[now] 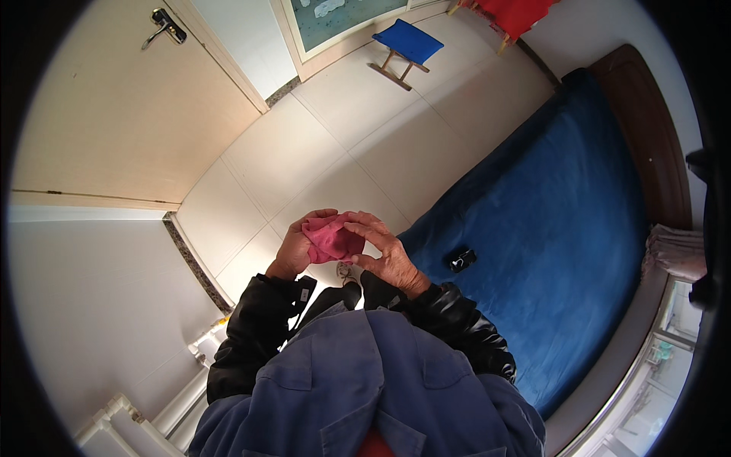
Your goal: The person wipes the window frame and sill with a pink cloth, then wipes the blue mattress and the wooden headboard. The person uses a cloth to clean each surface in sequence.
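Observation:
A crumpled pink cloth [333, 239] is held up in front of my body, bunched between both hands. My left hand [294, 247] curls round its left side, with the fingers along the top edge. From the right, my right hand [386, 255] grips the cloth with bent fingers and thumb. Whether anything lies inside the folds is hidden. Below the hands, part of a shoe [345, 272] shows on the floor.
To the right is a bed with a blue cover [548, 228]; a small black object [461, 260] lies on it. A blue folding stool [409, 42] and a red cloth-topped item [518, 15] stand farther off. A door [122, 107] is at left, above white pipes [179, 404].

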A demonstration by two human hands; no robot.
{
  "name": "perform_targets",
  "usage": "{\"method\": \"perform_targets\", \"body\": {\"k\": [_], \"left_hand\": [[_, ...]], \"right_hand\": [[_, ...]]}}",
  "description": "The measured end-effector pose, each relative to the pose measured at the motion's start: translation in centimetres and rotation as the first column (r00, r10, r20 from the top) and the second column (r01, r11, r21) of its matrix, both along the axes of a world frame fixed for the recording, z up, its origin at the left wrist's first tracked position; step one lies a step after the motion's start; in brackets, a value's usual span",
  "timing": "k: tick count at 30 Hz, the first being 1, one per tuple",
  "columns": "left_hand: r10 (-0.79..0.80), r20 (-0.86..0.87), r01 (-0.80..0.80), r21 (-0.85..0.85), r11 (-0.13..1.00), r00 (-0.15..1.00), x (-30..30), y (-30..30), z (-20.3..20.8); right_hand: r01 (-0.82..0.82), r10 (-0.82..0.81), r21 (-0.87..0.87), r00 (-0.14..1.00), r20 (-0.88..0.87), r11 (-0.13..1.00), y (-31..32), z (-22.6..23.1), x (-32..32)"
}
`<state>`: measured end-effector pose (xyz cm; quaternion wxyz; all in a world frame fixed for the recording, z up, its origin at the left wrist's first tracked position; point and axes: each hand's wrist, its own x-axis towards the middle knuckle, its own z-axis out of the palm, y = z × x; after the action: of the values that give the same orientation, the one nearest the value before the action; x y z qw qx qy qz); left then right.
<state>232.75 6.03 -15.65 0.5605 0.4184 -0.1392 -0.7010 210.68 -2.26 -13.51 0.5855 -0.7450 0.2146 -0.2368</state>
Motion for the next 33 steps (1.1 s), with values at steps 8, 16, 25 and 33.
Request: {"method": "perform_targets", "body": {"k": [8, 16, 25, 33], "left_hand": [[-0.218, 0.109, 0.217, 0.017, 0.976, 0.970, -2.0, -15.7, 0.2], [-0.488, 0.514, 0.514, 0.103, 0.852, 0.706, 0.6, -31.6, 2.1], [-0.595, 0.255, 0.606, 0.042, 0.794, 0.762, -3.1, -46.4, -1.3], [-0.583, 0.464, 0.639, 0.047, 0.768, 0.667, -2.5, -64.1, -1.2]], "right_hand": [[0.238, -0.299, -0.252, 0.924, -0.239, 0.938, -11.2, -3.3, 2.9], [0.398, -0.432, 0.668, 0.893, -0.125, 0.629, -27.0, -2.6, -0.6], [0.488, -0.461, 0.520, 0.867, -0.191, 0.701, -39.3, -2.7, -1.7], [0.715, -0.724, -0.178, 0.600, -0.341, 0.676, -52.9, -0.1, -2.0]]}}
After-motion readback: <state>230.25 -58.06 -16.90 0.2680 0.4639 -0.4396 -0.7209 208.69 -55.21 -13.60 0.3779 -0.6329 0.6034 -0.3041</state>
